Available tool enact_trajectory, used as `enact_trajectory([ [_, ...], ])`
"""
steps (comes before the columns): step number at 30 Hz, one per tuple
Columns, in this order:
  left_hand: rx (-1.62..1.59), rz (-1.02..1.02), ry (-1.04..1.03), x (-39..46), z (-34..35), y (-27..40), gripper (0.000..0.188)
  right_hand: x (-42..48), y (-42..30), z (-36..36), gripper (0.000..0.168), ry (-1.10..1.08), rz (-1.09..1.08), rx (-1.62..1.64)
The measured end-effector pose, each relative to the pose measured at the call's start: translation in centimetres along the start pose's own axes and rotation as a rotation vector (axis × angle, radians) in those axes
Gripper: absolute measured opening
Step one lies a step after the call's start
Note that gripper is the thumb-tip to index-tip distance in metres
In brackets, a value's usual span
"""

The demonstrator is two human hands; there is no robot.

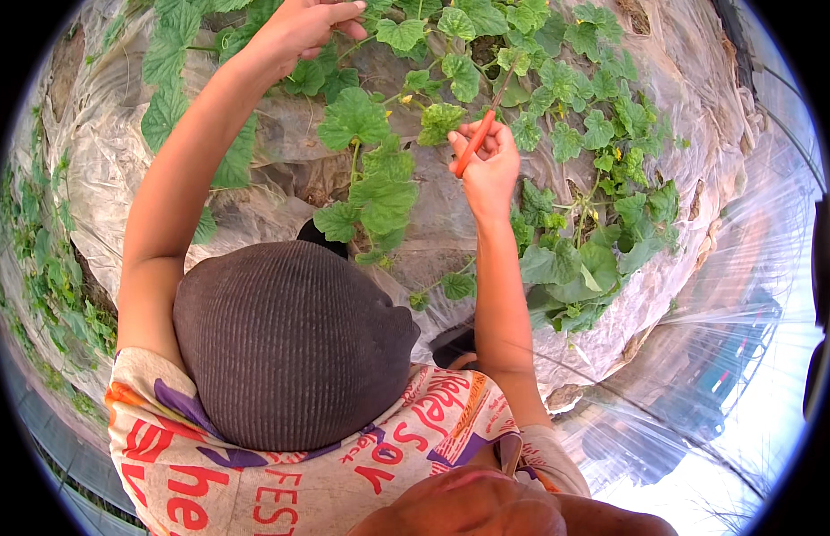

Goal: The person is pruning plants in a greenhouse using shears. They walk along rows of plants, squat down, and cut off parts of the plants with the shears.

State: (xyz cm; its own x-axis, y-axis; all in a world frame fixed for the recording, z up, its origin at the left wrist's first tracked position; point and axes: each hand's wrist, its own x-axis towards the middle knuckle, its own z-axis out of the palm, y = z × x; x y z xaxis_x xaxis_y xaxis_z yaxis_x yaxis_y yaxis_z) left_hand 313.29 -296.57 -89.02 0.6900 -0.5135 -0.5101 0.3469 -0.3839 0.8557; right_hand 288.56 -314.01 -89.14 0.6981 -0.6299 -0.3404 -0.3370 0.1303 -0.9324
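Note:
My right hand (489, 157) holds a slender hand tool by its orange handle (475, 144). Its thin metal end (505, 84) points up among the vine leaves; I cannot tell whether it has one blade or two. Close to the thumb and fingers of that hand is a crinkled yellow-green leaf (442, 122). Reaching to the top edge of the view, my left hand (314, 27) is partly cut off. Its fingers are bent over vine stems, and whether they pinch anything is not visible. Cucumber or melon vines (465, 77) with small yellow flowers spread around both hands.
Wrinkled plastic film (422, 201) covers the bed. A broad-leaved plant (579, 258) grows at right, and a leafy stem (381, 194) stands before my dark ribbed garment (301, 335). More vines (53, 268) line the left. Clear plastic sheeting (710, 375) hangs at right.

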Motion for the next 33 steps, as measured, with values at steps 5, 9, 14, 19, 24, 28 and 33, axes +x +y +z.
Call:
enact_trajectory([
  [5,-0.041,0.032,-0.06,-2.0,1.5,1.8,0.027,-3.8,-4.9,-0.4,0.029,-0.214,0.02,0.06],
  [9,0.084,0.054,-0.11,-3.4,2.2,2.5,0.023,-6.0,-6.0,0.4,0.055,-0.642,0.341,0.263],
  [14,0.17,0.28,-0.171,-4.2,3.6,2.1,0.022,-5.9,-5.4,3.0,0.064,-0.577,0.457,0.346],
  [19,0.353,0.358,-0.031,-5.0,3.8,1.9,0.023,-5.5,-5.8,3.9,0.067,-0.487,0.487,0.381],
  [24,0.389,0.364,-0.056,-6.0,3.6,3.0,0.025,-4.7,-6.3,5.2,0.067,-0.477,0.453,0.349],
  [28,0.297,0.387,-0.091,-5.7,3.4,2.1,0.026,-4.9,-6.7,5.7,0.062,-0.434,0.434,0.335],
  [33,0.228,0.244,-0.132,-5.6,2.3,1.8,0.022,-5.6,-6.4,4.9,0.056,-0.335,0.385,0.337],
])
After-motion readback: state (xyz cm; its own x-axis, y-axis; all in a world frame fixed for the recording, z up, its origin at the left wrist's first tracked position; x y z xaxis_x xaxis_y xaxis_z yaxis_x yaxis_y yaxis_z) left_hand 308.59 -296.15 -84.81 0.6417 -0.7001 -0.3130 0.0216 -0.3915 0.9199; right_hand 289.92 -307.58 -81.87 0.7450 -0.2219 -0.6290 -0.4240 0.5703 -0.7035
